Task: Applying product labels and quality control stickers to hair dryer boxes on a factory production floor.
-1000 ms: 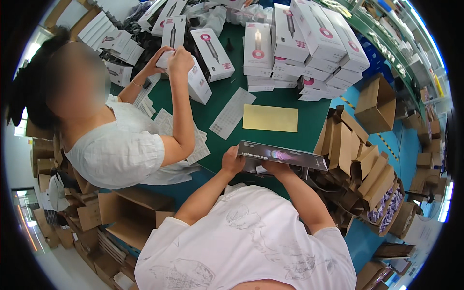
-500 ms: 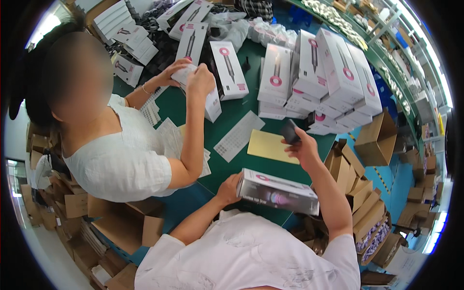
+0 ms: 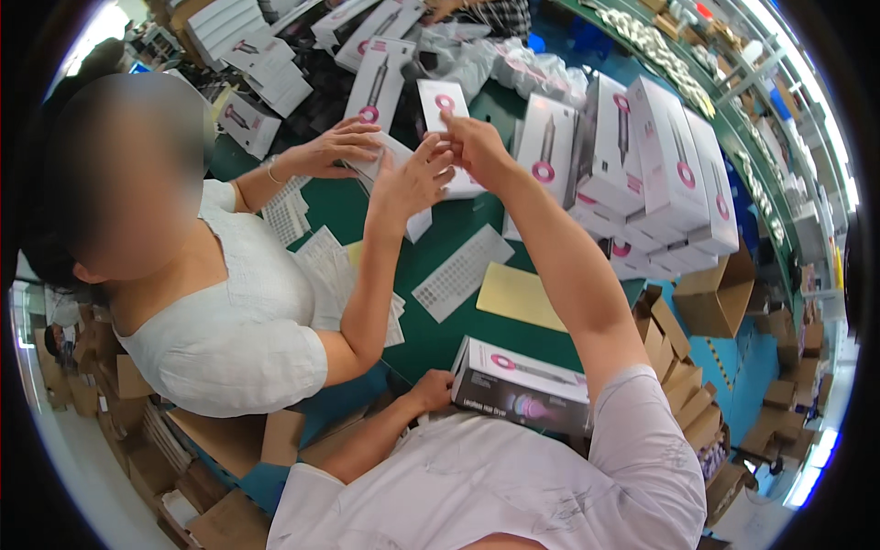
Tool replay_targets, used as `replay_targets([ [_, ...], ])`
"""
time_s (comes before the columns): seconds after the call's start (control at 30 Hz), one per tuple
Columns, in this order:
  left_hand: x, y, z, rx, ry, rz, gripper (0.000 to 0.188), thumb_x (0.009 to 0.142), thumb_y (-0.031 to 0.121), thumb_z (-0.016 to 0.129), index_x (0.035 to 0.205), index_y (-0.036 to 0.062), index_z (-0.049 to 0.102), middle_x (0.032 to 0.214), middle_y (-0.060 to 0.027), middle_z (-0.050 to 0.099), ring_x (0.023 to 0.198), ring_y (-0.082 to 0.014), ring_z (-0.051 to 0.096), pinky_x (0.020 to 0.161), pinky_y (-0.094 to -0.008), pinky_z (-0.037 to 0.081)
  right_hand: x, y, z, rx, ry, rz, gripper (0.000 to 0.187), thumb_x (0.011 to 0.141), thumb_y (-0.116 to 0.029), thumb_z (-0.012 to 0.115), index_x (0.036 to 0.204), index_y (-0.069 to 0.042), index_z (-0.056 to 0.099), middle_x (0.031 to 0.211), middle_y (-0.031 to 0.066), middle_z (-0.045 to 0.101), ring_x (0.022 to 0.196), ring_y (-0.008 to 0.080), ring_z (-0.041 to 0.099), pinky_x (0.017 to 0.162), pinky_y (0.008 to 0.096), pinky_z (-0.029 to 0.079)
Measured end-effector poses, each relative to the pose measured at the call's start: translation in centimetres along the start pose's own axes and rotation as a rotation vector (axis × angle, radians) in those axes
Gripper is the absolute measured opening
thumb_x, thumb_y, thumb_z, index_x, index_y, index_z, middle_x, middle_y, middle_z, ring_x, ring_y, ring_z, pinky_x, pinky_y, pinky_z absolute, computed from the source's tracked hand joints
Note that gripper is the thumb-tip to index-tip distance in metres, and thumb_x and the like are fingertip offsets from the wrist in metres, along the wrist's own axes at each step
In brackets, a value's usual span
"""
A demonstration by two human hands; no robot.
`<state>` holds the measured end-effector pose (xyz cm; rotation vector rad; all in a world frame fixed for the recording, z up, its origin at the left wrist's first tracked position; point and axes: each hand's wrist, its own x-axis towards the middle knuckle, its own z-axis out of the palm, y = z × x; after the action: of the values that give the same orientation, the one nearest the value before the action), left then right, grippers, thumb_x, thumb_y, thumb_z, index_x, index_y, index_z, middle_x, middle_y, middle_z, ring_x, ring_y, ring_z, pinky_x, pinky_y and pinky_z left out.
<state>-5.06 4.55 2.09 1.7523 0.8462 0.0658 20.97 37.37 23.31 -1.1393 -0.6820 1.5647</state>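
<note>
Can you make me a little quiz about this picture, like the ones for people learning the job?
1. True or false: the yellow sheet lies to the right of the dotted white sheet.

2. Pick one: which of the camera wearer's hands touches the near box, the one close to their body?
A) right
B) left
C) neither

3. Name the colour: what colour is the ring pictured on top of that box?

Key:
1. True.
2. B: the left hand is at the box's left end.
3. Pink.
</note>
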Motion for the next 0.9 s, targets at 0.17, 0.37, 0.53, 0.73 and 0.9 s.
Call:
replay_targets([
  [0.17,0.2,0.8,0.4,-0.347,0.027,-0.029,0.011,0.085,0.015,0.074,0.083,0.0042,0.073,0.075,-0.007,0.071,0.067,-0.0115,0.063,0.062,-0.0304,0.052,-20.2,4.9,-5.6,-0.277,0.236,-0.416,0.028,0.091,-0.013,0.072,0.116,-0.003,0.071,0.11,0.0063,0.071,0.104,0.0136,0.065,0.094,0.0277,0.049],
  [0.37,0.1,2.8,1.3,-0.619,0.017,0.139,0.037,0.104,0.02,0.055,0.135,0.0002,0.059,0.114,-0.0086,0.071,0.098,-0.0136,0.068,0.068,-0.0232,0.053,-46.5,12.0,-8.7,-0.478,0.458,-0.562,0.014,0.094,0.001,0.059,0.103,0.006,0.068,0.09,0.0092,0.071,0.083,0.0133,0.068,0.073,0.0241,0.053],
  [0.53,-0.2,4.2,2.8,-0.579,0.05,0.227,0.04,0.105,0.015,0.051,0.143,0.0041,0.049,0.123,-0.0093,0.067,0.109,-0.0156,0.065,0.083,-0.0262,0.052,-53.1,23.2,-7.5,-1.256,0.354,-0.33,0.026,0.079,0.002,0.068,0.105,-0.003,0.07,0.099,0.0119,0.07,0.094,0.0271,0.069,0.079,0.0365,0.056],
  [0.73,-0.2,4.2,3.6,-0.467,0.106,0.309,0.042,0.104,0.01,0.05,0.145,0.0055,0.043,0.123,-0.0084,0.067,0.108,-0.016,0.065,0.084,-0.028,0.052,-46.0,31.1,-8.9,-1.472,0.386,-0.492,0.045,0.08,-0.003,0.059,0.124,-0.009,0.063,0.134,0.0164,0.055,0.129,0.036,0.05,0.106,0.0495,0.042],
  [0.9,-0.1,4.5,2.8,-0.463,0.074,0.262,0.038,0.104,0.007,0.048,0.142,0.0049,0.045,0.124,-0.0129,0.066,0.109,-0.0194,0.066,0.082,-0.0285,0.054,-40.9,33.9,-10.6,-1.791,0.273,-0.151,0.052,0.08,-0.01,0.06,0.131,-0.013,0.062,0.142,0.0166,0.05,0.135,0.0374,0.043,0.112,0.0536,0.034],
])
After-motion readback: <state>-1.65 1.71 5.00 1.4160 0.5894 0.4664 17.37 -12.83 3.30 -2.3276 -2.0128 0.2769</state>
